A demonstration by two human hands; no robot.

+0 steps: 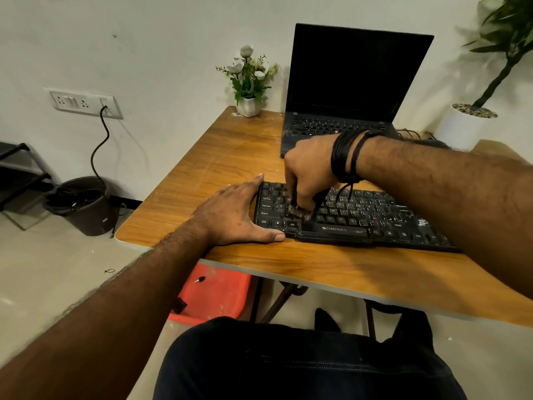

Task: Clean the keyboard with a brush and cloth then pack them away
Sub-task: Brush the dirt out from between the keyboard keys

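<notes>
A black keyboard [360,217] lies on the wooden table [219,157] near its front edge. My right hand [310,171] is over the keyboard's left part, shut on a small brush [300,210] whose blurred bristles touch the keys. My left hand [233,212] lies flat on the table, fingers spread, pressing against the keyboard's left end with the thumb along its front edge. No cloth is in view.
An open black laptop [352,82] stands behind the keyboard. A small white flower pot [249,106] sits at the table's back left corner, a larger potted plant [473,122] at the back right. A red stool [213,293] is under the table, a black bin [83,203] on the floor to the left.
</notes>
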